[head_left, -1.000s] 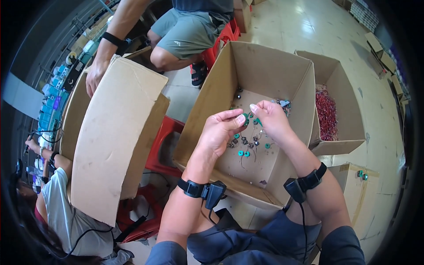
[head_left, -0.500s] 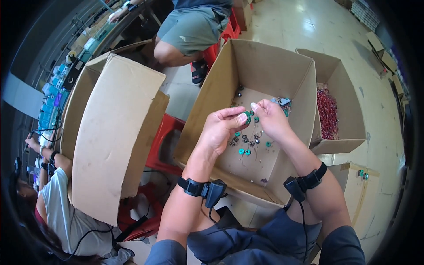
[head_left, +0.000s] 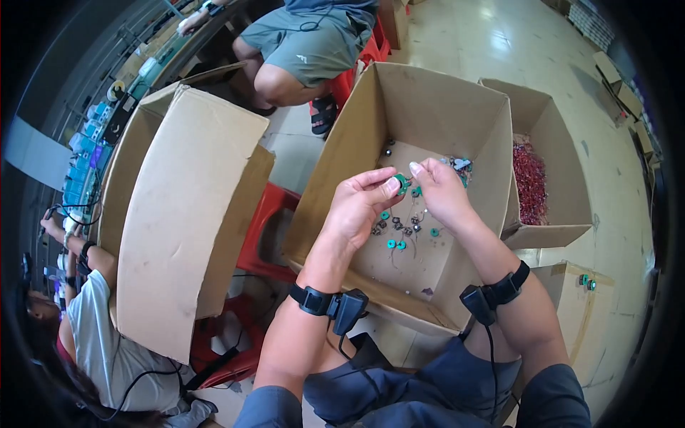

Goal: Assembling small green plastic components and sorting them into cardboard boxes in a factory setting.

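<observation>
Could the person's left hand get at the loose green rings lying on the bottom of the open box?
Probably yes: the left hand hovers right above the green rings, the cardboard box is open-topped, nothing lies between, though its fingers already pinch a green part.

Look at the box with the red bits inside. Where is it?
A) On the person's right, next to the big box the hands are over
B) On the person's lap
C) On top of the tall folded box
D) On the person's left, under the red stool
A: the smaller cardboard box holding the red bits sits on the floor to the person's right, beside the big open box under both hands.
</observation>
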